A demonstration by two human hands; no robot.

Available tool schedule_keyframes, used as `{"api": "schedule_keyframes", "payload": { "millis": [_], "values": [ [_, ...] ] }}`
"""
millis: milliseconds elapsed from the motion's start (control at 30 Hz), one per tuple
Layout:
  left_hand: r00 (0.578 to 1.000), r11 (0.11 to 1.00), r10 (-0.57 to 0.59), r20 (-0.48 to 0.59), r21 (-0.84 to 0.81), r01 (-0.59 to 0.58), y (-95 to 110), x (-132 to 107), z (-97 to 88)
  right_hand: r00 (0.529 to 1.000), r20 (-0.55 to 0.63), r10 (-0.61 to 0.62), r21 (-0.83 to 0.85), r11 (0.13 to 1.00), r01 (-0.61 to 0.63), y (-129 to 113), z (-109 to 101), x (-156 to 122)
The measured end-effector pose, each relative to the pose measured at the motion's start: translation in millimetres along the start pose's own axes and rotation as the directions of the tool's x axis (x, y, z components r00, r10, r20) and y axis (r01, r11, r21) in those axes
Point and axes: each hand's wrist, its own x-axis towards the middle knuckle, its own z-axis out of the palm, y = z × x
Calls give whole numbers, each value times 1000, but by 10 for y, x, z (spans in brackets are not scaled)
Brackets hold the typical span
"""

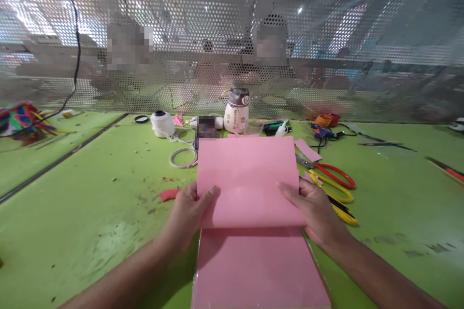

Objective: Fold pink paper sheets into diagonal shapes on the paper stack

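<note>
A pink sheet (248, 178) is held up in front of me, above a stack of pink sheets (257, 270) that lies on the green table (90, 212). My left hand (190, 210) grips the sheet's left edge, thumb on top. On the right edge my right hand (313, 207) holds it the same way. The sheet's lower edge curls just above the stack.
Red-handled scissors (335, 174), yellow-handled scissors (335, 195) and a yellow cutter (342, 212) lie right of the sheet. Behind it stand a white bottle (236, 111), a white tape roll (162, 123), wire rings (183, 157) and a blue glue gun (322, 131). A perforated screen (232, 34) backs the table.
</note>
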Motion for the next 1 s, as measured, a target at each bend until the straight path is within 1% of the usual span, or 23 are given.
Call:
{"api": "schedule_keyframes", "payload": {
  "millis": [200, 333, 500, 700, 867, 1000],
  "values": [
    [1000, 1000, -12, 13, 27, 11, 20, -14, 14, 997, 22, 70, 142, 987, -73, -36, 34, 1],
    [1000, 999, -26, 11, 26, 25, 29, -6, 21, 994, 54, 98, 178, 978, -106, -45, 29, 8],
    [999, 999, -47, 3, -8, 47, 29, -4, 23, 987, 71, 142, 127, 980, -150, -88, 8, 11],
    [1000, 1000, -18, -6, 9, 18, 6, 11, -3, 982, 160, 103, 71, 991, -115, -100, -18, 9],
    [1000, 999, -29, 1, -15, 29, 12, 28, -17, 994, 85, 70, -51, 997, -66, -60, -39, 19],
    [998, 997, -55, -9, -59, 55, 40, 26, -1, 997, 59, 53, -69, 996, -49, -73, -27, 16]
  ]
}}
